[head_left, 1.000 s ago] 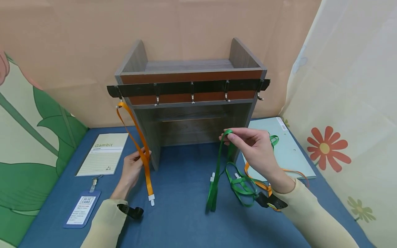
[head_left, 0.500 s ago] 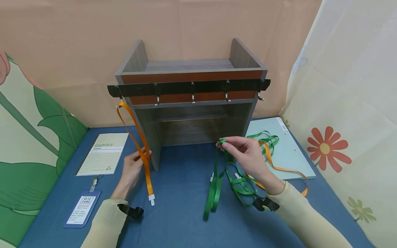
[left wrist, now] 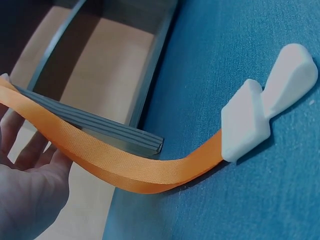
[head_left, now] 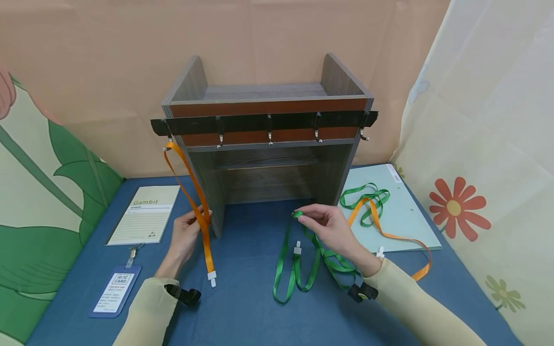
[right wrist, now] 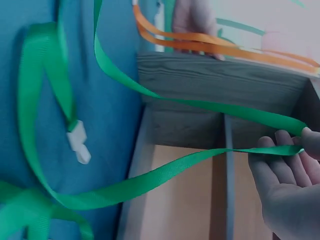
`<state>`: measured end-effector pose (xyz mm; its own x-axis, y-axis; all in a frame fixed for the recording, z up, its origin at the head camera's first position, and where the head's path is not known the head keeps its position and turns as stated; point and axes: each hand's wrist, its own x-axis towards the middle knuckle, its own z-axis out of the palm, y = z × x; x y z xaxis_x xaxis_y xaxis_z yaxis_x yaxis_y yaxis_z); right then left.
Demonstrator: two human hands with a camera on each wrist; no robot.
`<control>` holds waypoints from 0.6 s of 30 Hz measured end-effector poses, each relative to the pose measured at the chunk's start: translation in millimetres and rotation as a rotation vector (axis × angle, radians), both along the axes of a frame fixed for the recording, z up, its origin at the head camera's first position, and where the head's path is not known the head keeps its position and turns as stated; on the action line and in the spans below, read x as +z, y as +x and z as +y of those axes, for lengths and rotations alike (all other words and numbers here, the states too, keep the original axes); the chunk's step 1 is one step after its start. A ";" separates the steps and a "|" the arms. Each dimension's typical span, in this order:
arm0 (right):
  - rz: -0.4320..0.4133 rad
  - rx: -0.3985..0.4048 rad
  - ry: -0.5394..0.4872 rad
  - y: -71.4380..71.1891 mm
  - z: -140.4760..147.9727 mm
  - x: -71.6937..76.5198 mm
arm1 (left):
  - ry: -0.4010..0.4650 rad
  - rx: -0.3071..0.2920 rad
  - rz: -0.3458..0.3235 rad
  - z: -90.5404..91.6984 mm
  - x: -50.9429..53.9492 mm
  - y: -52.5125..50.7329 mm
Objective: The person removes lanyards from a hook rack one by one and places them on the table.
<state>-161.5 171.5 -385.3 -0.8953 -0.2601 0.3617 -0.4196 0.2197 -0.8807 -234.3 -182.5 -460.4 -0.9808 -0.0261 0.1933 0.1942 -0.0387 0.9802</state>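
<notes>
The left hand (head_left: 183, 234), stretched forward at left, grips the orange lanyard (head_left: 208, 252) hanging from the leftmost of five hooks (head_left: 270, 137). The right hand (head_left: 331, 230), turned leftward before the shelf (head_left: 281, 100), pinches a green lanyard (right wrist: 107, 192) between its fingers (right wrist: 280, 172) above the bench (head_left: 242, 307). One notebook (head_left: 140, 223) and one ID card (head_left: 113, 295) lie left.

I've brought the right hand (head_left: 332, 232) down and left in head view, dragging the green lanyard (right wrist: 125, 189). Straps spread wider, white clip (head_left: 297, 248) now between them. Orange lanyard (head_left: 422, 274) at right more exposed.
</notes>
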 end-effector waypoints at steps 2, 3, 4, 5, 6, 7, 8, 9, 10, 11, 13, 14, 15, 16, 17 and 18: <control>-0.011 0.008 0.019 1.1 -0.2 -4.4 | 0.005 -0.001 -0.001 -0.2 -0.7 0.1; -0.016 0.010 0.026 1.9 0.3 -6.6 | 0.008 -0.004 -0.002 -0.3 -1.3 -0.1; -0.025 0.008 0.034 2.6 1.0 -8.6 | 0.007 -0.006 -0.001 -0.4 -1.7 -0.3; -0.035 0.008 0.038 3.4 1.8 -10.8 | 0.007 -0.009 -0.001 -0.6 -2.2 -0.5; -0.047 0.008 0.042 4.3 2.8 -13.1 | 0.004 -0.012 0.000 -0.9 -2.6 -0.6; -0.063 0.009 0.044 5.0 4.0 -15.4 | 0.005 -0.014 -0.001 -1.1 -2.8 -0.7; -0.076 0.011 0.048 5.9 5.1 -17.7 | 0.005 -0.015 -0.003 -1.2 -3.0 -0.9; -0.089 0.014 0.055 6.8 6.1 -20.0 | 0.002 -0.015 -0.001 -1.4 -3.1 -1.1; -0.104 0.020 0.058 7.8 7.0 -22.3 | -0.006 -0.013 0.001 -1.4 -3.1 -1.1; -0.112 0.027 0.066 8.6 7.9 -24.8 | -0.009 -0.012 -0.001 -1.6 -3.2 -1.2; -0.116 0.047 0.083 10.1 9.7 -30.4 | -0.016 -0.007 -0.005 -1.7 -3.3 -1.6; -0.108 0.054 0.095 10.8 10.6 -33.2 | -0.021 -0.005 -0.007 -1.7 -3.4 -1.6; -0.102 0.059 0.108 11.4 11.4 -35.9 | -0.024 -0.004 -0.009 -1.9 -3.8 -1.8; -0.097 0.062 0.119 12.0 12.3 -38.5 | -0.028 -0.001 -0.012 -2.0 -3.9 -1.8; -0.089 0.063 0.132 12.7 12.9 -40.6 | -0.024 -0.001 -0.015 -2.2 -3.9 -1.7; -0.084 0.060 0.146 13.4 13.7 -42.7 | -0.023 0.002 -0.017 -2.2 -3.9 -1.5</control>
